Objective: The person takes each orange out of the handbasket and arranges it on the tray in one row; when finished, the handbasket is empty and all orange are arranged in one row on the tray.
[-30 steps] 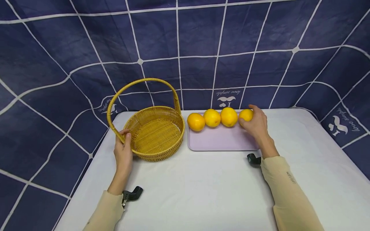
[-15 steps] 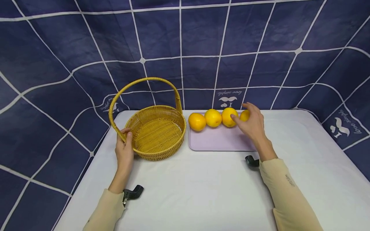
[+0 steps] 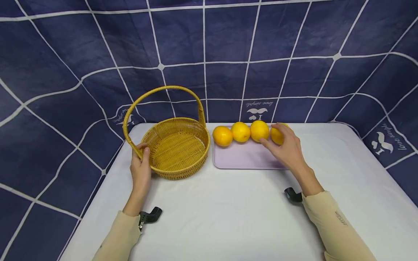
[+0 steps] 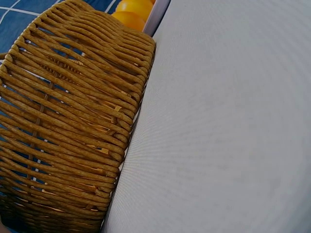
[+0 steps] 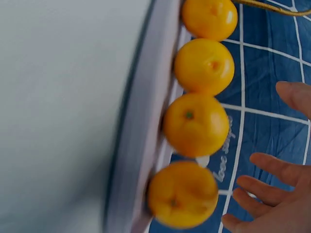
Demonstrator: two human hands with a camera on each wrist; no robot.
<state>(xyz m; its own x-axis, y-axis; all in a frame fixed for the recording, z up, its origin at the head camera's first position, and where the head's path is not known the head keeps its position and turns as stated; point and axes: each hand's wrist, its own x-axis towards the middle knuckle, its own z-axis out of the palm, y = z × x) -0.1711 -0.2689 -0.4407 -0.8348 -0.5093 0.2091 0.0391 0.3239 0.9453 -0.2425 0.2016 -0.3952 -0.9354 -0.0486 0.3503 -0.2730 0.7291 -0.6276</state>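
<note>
In the head view, my left hand (image 3: 141, 174) grips the woven basket (image 3: 183, 173) at its left side, where the arched handle meets the rim. The basket stands upright with nothing inside it; its woven wall (image 4: 73, 111) fills much of the left wrist view. My right hand (image 3: 289, 152) is over the right part of the pale purple tray (image 3: 241, 156), fingers spread and holding nothing. The rightmost orange (image 3: 277, 137) is nearest to it and partly hidden by the fingers. In the right wrist view, that orange (image 5: 182, 194) sits apart from the open hand (image 5: 277, 189).
Several oranges line the tray's far side, among them the leftmost orange (image 3: 222, 136) close to the basket's right side. A white tablecloth (image 3: 222, 210) covers the table. Behind it hangs a dark blue cloth (image 3: 225, 43) with white lines.
My right hand has let go of the rightmost orange, and its fingers have spread. It has then drawn back slightly toward me, uncovering more of that orange. The left hand keeps its hold on the basket.
</note>
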